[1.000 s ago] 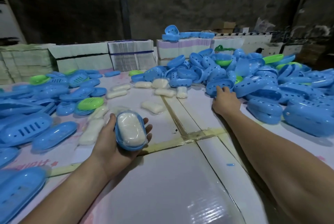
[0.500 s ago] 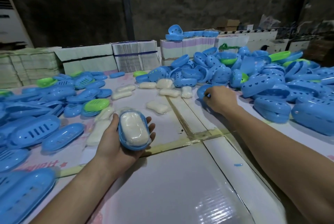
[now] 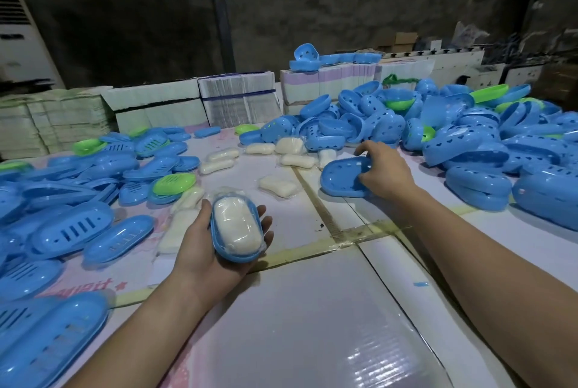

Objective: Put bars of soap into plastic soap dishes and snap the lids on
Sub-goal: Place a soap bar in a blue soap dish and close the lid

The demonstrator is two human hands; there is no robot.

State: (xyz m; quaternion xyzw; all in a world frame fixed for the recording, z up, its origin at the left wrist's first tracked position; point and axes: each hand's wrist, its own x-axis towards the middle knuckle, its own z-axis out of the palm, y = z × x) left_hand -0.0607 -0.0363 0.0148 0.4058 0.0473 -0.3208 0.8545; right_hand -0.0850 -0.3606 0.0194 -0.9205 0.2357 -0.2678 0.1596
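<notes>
My left hand (image 3: pixel 200 250) holds a blue soap dish base (image 3: pixel 219 248) from below, with a white wrapped soap bar (image 3: pixel 238 226) lying in it. Farther right, my right hand (image 3: pixel 383 170) grips the edge of a blue perforated lid (image 3: pixel 339 178), open side up, just above the table. Loose wrapped soap bars (image 3: pixel 277 186) lie on the table between the hands and toward the back. A big pile of blue lids (image 3: pixel 469 143) fills the right side.
Flat blue and green dish bases (image 3: pixel 72 228) cover the left of the table. White cardboard boxes (image 3: pixel 237 101) stand along the back edge, with several blue lids on top. Taped white cardboard sheets (image 3: pixel 312 309) form the near work surface.
My right hand pulled one blue lid out of the right pile and drew it left toward the middle. My left hand kept the dish with the soap almost still.
</notes>
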